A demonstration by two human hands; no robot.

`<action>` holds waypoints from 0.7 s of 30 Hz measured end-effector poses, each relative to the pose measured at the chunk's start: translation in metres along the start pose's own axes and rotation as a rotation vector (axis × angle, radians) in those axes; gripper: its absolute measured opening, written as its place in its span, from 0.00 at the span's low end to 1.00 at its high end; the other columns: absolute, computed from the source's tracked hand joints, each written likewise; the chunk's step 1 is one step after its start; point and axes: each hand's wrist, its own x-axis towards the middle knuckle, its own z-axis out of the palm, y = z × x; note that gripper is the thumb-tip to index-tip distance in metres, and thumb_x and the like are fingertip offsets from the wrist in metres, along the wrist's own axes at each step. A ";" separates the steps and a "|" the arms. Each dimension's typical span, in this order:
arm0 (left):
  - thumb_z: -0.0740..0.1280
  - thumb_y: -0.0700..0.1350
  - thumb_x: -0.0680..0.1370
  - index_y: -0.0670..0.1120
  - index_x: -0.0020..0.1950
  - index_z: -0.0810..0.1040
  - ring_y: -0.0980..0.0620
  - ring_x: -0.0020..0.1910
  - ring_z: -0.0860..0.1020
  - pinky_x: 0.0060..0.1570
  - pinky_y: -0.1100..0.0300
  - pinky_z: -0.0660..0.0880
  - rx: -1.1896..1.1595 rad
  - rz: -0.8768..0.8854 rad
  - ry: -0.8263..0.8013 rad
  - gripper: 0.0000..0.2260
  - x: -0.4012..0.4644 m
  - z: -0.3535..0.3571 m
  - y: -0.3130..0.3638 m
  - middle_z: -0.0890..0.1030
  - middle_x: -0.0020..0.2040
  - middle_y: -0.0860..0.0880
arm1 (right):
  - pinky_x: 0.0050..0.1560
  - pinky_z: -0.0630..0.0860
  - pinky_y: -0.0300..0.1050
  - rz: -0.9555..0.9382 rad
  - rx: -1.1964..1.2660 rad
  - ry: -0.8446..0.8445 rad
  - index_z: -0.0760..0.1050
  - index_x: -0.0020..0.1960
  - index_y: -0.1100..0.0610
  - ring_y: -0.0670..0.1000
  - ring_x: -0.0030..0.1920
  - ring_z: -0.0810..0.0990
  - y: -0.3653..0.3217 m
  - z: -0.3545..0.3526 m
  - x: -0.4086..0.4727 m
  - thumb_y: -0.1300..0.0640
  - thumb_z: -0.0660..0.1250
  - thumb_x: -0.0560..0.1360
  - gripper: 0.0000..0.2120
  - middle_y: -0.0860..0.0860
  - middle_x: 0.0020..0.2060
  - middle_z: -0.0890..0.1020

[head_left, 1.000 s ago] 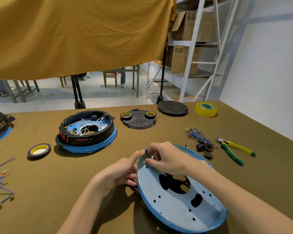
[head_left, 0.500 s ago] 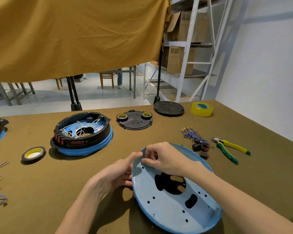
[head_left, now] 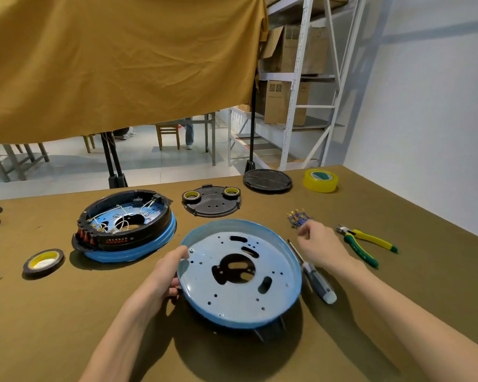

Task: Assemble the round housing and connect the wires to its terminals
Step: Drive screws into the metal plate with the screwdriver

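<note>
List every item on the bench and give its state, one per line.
Blue pan: empty, tilted, left hand gripping its rim.
Right hand: empty, reaching toward blue wires.
Wired housing: open, wires inside.
Screwdriver: lying flat.
Pliers: lying shut.
Black lid: off, flat.

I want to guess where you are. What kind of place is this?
Probably a workshop: a work table with pliers, tape and a half-built round housing, plus shelves of cardboard boxes.

Blue round pan (head_left: 239, 274) (perforated) tilted; wire bundle (head_left: 297, 217) beyond.
</note>
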 end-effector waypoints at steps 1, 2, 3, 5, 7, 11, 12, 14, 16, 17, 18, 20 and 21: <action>0.62 0.51 0.79 0.43 0.66 0.73 0.49 0.40 0.75 0.48 0.53 0.72 0.001 0.002 0.030 0.19 0.003 0.001 0.001 0.78 0.61 0.31 | 0.51 0.79 0.51 0.036 -0.094 -0.106 0.74 0.57 0.54 0.54 0.50 0.80 0.004 0.003 -0.001 0.50 0.65 0.80 0.09 0.52 0.52 0.81; 0.61 0.51 0.79 0.43 0.67 0.73 0.51 0.38 0.72 0.46 0.54 0.70 0.015 0.008 0.051 0.19 0.005 0.002 0.001 0.77 0.63 0.30 | 0.49 0.78 0.51 0.068 -0.176 -0.199 0.72 0.57 0.54 0.54 0.50 0.79 0.007 0.007 -0.004 0.45 0.65 0.80 0.13 0.52 0.51 0.80; 0.61 0.51 0.79 0.43 0.69 0.73 0.52 0.37 0.70 0.43 0.56 0.69 0.033 0.009 0.058 0.20 0.006 0.004 0.002 0.79 0.59 0.31 | 0.44 0.77 0.50 0.091 -0.240 -0.267 0.70 0.56 0.54 0.52 0.48 0.78 0.007 0.010 -0.007 0.42 0.65 0.79 0.16 0.51 0.49 0.78; 0.61 0.52 0.80 0.43 0.70 0.72 0.53 0.36 0.69 0.37 0.57 0.67 0.061 0.004 0.053 0.22 0.010 0.006 -0.002 0.79 0.53 0.33 | 0.36 0.72 0.47 0.109 -0.351 -0.322 0.67 0.53 0.54 0.51 0.42 0.76 0.009 0.016 -0.012 0.44 0.64 0.79 0.14 0.49 0.44 0.75; 0.62 0.53 0.80 0.44 0.68 0.74 0.53 0.35 0.70 0.35 0.57 0.66 0.056 -0.003 0.040 0.20 0.009 0.002 -0.002 0.82 0.51 0.34 | 0.32 0.67 0.46 0.101 -0.408 -0.319 0.66 0.48 0.55 0.50 0.38 0.74 0.009 0.020 -0.014 0.51 0.62 0.80 0.08 0.50 0.41 0.74; 0.69 0.59 0.76 0.44 0.59 0.78 0.51 0.37 0.71 0.38 0.57 0.68 -0.036 -0.030 -0.035 0.21 0.011 -0.006 -0.001 0.78 0.34 0.48 | 0.34 0.69 0.47 0.084 -0.259 -0.215 0.67 0.48 0.56 0.53 0.40 0.76 0.003 0.009 -0.014 0.56 0.59 0.83 0.06 0.52 0.43 0.76; 0.71 0.63 0.73 0.42 0.58 0.79 0.50 0.39 0.72 0.40 0.57 0.69 -0.049 -0.040 -0.046 0.26 0.012 -0.006 -0.001 0.78 0.38 0.46 | 0.37 0.70 0.49 0.056 -0.208 -0.144 0.68 0.51 0.57 0.56 0.43 0.77 0.001 0.005 -0.014 0.55 0.58 0.84 0.06 0.54 0.45 0.76; 0.73 0.69 0.66 0.41 0.52 0.83 0.50 0.41 0.73 0.41 0.56 0.69 -0.070 -0.048 -0.082 0.33 0.014 -0.004 -0.001 0.80 0.41 0.44 | 0.42 0.74 0.52 -0.027 -0.093 0.004 0.70 0.55 0.58 0.59 0.46 0.77 -0.006 -0.007 -0.015 0.54 0.56 0.85 0.08 0.56 0.47 0.77; 0.70 0.74 0.62 0.42 0.44 0.86 0.51 0.39 0.74 0.42 0.57 0.69 -0.067 -0.068 -0.139 0.35 0.015 -0.001 -0.002 0.81 0.39 0.45 | 0.43 0.77 0.55 -0.095 0.062 0.087 0.72 0.54 0.55 0.58 0.45 0.79 -0.016 -0.020 -0.017 0.53 0.55 0.86 0.09 0.54 0.44 0.79; 0.69 0.76 0.61 0.42 0.42 0.87 0.52 0.38 0.74 0.42 0.57 0.70 -0.058 -0.083 -0.172 0.36 0.016 0.000 -0.002 0.82 0.40 0.45 | 0.42 0.77 0.54 -0.108 0.123 0.085 0.74 0.54 0.54 0.57 0.43 0.79 -0.022 -0.028 -0.017 0.53 0.55 0.86 0.10 0.52 0.42 0.80; 0.68 0.77 0.61 0.42 0.43 0.87 0.52 0.38 0.75 0.41 0.58 0.71 -0.046 -0.093 -0.208 0.37 0.016 0.001 -0.002 0.82 0.41 0.45 | 0.37 0.76 0.51 -0.109 0.170 0.054 0.75 0.54 0.53 0.55 0.40 0.79 -0.029 -0.035 -0.017 0.52 0.57 0.85 0.10 0.51 0.40 0.80; 0.69 0.76 0.62 0.39 0.53 0.85 0.52 0.39 0.77 0.39 0.60 0.73 -0.019 -0.105 -0.273 0.42 0.016 0.003 -0.003 0.84 0.45 0.44 | 0.27 0.72 0.44 -0.105 0.281 -0.064 0.78 0.56 0.52 0.50 0.32 0.78 -0.039 -0.043 -0.017 0.52 0.61 0.83 0.08 0.51 0.37 0.80; 0.70 0.74 0.62 0.37 0.57 0.83 0.52 0.41 0.79 0.39 0.60 0.76 -0.019 -0.117 -0.296 0.43 0.015 0.004 -0.003 0.85 0.47 0.44 | 0.25 0.71 0.42 -0.111 0.352 -0.131 0.79 0.58 0.51 0.48 0.30 0.77 -0.043 -0.045 -0.017 0.53 0.64 0.82 0.07 0.52 0.37 0.81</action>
